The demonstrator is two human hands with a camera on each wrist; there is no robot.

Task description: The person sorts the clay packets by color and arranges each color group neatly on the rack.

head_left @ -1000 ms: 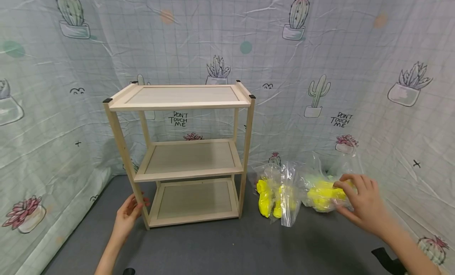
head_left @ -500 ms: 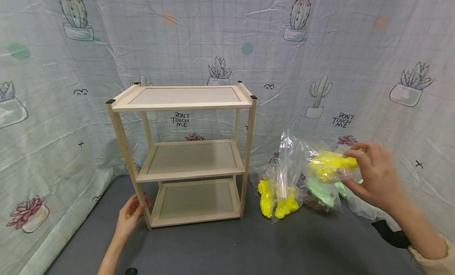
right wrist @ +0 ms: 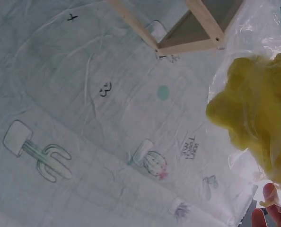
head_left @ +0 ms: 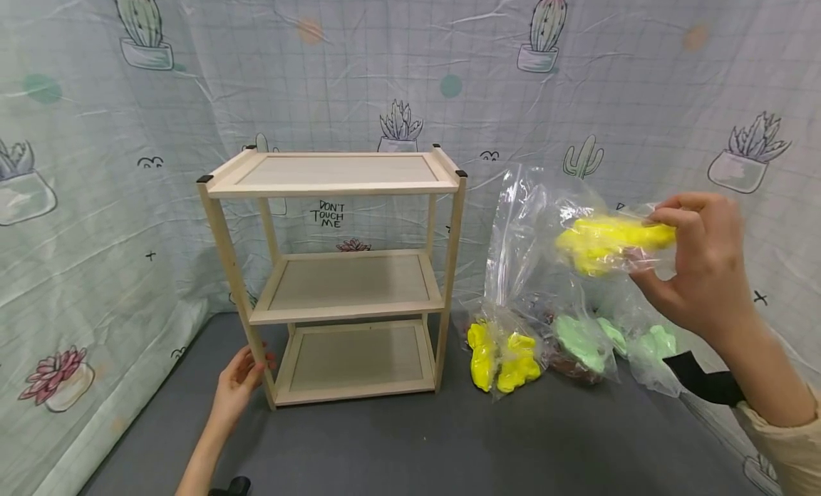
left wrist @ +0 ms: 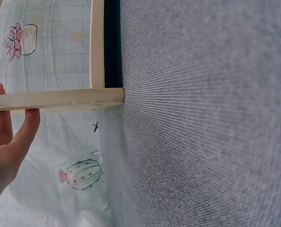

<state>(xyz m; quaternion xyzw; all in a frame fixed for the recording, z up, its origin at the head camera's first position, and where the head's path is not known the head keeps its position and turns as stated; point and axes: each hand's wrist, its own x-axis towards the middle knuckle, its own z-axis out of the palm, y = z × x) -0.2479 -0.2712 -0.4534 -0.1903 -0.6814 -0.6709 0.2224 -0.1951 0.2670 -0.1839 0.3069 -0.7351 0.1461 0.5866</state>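
Observation:
A three-tier pale wooden shelf rack [head_left: 346, 174] with black-capped posts stands left of centre in the head view. My left hand [head_left: 236, 383] grips its front left leg [head_left: 226, 257] low down; in the left wrist view a fingertip shows beyond the leg [left wrist: 60, 100]. My right hand [head_left: 708, 268] is raised at the right and pinches a clear plastic bag with a bright yellow, lumpy, soft-looking piece [head_left: 603, 241] inside. The bag's zip end [head_left: 507, 232] hangs to the left, close to the rack. In the right wrist view the yellow piece [right wrist: 259, 104] fills the right side.
On the grey table [head_left: 398, 446], right of the rack, lie clear bags with yellow pieces [head_left: 516, 364], dark reddish-brown pieces [head_left: 573, 368] and pale green pieces [head_left: 580, 339]. A cactus-print curtain [head_left: 308, 75] encloses the back and sides.
My right hand has lifted the bag with the yellow piece up off the pile, uncovering the pale green and brown bags. My left hand stays on the rack's leg.

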